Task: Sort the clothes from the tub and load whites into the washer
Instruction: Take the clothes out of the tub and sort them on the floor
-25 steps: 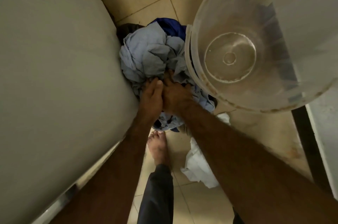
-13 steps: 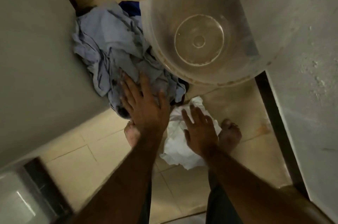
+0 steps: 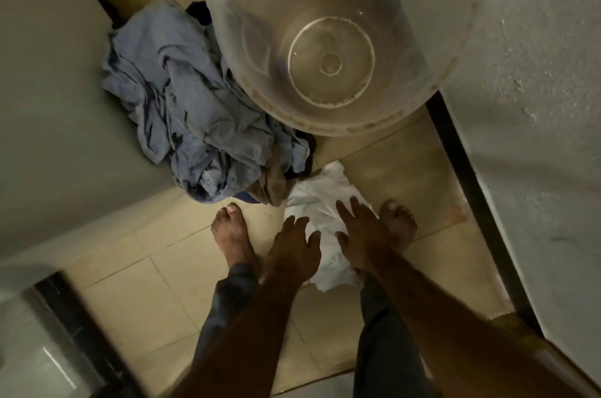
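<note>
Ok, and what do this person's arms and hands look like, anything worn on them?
The left hand and right hand are both bare: no gloves, and no ring, watch or bracelet that shows in the dim light. The forearms are bare too, with no sleeve in view. Below them are dark blue-grey trousers and bare feet.

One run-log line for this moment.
white cloth: on floor | left hand: open, over it | right hand: open, over it | blue pile: on floor | tub: empty
</note>
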The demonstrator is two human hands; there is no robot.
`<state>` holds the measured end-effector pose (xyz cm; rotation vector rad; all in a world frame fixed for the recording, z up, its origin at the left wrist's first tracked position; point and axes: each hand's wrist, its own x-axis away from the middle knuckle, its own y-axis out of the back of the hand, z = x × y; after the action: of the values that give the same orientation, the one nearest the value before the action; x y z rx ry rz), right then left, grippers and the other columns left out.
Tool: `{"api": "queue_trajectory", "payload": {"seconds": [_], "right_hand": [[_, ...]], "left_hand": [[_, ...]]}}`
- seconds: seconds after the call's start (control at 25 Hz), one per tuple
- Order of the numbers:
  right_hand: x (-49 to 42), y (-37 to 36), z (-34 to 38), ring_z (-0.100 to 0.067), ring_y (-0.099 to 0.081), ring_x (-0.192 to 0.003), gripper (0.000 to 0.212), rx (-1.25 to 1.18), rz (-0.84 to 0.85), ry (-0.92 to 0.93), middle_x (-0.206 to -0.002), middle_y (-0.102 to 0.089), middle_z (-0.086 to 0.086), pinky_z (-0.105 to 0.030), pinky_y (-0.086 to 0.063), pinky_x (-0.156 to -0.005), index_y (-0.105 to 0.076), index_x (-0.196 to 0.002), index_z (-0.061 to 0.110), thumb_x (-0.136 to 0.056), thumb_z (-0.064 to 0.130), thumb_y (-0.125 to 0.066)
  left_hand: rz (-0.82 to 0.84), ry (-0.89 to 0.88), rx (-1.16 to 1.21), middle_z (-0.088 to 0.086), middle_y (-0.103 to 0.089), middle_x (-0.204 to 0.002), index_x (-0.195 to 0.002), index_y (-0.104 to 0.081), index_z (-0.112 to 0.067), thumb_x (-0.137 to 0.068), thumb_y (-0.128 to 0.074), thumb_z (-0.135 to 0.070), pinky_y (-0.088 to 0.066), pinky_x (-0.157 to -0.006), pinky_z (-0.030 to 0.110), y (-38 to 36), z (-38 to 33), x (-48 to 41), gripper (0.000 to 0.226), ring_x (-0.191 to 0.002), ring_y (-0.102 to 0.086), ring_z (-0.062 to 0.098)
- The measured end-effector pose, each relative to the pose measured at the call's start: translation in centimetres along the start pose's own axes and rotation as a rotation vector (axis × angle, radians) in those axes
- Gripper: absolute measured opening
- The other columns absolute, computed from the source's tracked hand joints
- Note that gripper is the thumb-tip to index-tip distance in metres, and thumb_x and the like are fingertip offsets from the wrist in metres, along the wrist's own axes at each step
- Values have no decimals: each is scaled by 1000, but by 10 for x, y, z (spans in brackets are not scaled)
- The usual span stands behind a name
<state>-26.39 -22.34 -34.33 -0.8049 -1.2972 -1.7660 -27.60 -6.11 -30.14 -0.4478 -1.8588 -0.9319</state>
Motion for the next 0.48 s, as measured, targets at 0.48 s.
{"api": "queue_trajectory", "payload": {"seconds": [0.48], "right_hand": [[-81, -59, -17, -32, 3, -153, 94, -455, 46, -122, -166, 8, -7, -48, -11, -124, -3, -155, 45, -81, 76, -53]], "left_hand": [[-649, 323, -143, 6, -66, -95, -91, -63, -14, -100, -30, -49, -42, -81, 37, -18, 180, -154, 48, -87, -54, 27]]}}
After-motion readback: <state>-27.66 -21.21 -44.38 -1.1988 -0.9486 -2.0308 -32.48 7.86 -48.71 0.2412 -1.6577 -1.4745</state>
